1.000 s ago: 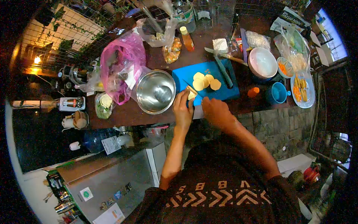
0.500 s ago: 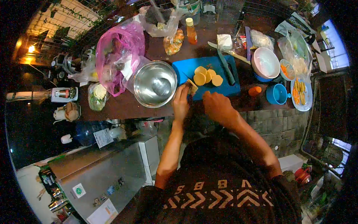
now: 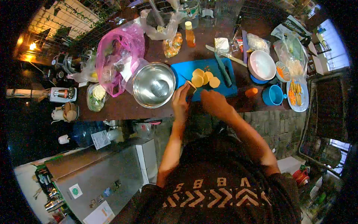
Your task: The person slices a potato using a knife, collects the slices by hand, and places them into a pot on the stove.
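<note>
My left hand [image 3: 180, 100] pinches a pale yellow piece with a brown edge [image 3: 191, 87] at the near left of the blue cutting board [image 3: 220, 87]. Just right of it, my right hand [image 3: 214, 103] is closed over the board's near edge; what it holds is too hidden to name. Several round yellow slices [image 3: 198, 81] lie on the board beyond my hands. Near the board's right side rests a long dark green piece, perhaps a cucumber [image 3: 223, 71]. The steel bowl [image 3: 154, 85] stands left of my left hand.
A pink plastic bag [image 3: 120, 56] is at the left. Behind the board are a bottle [image 3: 190, 35] and a knife [image 3: 233, 58]. To the right stand a white bowl [image 3: 262, 65], a blue cup [image 3: 273, 95], an orange piece [image 3: 251, 92] and a plate of vegetable strips [image 3: 297, 99].
The blue object seen between my hands a second ago no longer shows there. The yellow piece in my left hand is now tilted differently, and the view has shifted slightly.
</note>
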Tool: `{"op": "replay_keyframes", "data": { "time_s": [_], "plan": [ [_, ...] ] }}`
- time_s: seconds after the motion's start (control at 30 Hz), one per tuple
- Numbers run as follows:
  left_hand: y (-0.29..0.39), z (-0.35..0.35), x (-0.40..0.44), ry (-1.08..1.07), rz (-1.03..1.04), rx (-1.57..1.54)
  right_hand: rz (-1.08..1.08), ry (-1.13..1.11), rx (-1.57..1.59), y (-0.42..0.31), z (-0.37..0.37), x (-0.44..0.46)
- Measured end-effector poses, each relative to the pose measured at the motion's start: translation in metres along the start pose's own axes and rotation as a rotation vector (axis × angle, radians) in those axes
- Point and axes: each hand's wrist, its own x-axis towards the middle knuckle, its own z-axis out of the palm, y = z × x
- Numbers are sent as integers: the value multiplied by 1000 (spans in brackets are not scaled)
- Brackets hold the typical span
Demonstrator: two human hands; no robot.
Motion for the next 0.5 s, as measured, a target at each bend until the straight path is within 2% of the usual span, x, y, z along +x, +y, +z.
{"op": "replay_keyframes", "data": {
  "time_s": [0.07,0.13,0.33,0.4,0.5],
  "plan": [
    [-3,0,-2,1,-86,-103,-74,77,-23,10,22,3],
    [8,-9,3,-3,-88,-93,-142,146,-39,4,17,0],
    [8,-8,3,13,-122,-113,-57,-57,-70,0,6,9],
    [10,-10,11,28,-136,-118,35,-103,45,-3,3,20],
    [16,-12,12,15,-146,-125,51,-14,9,2,14,18]
  ]
}}
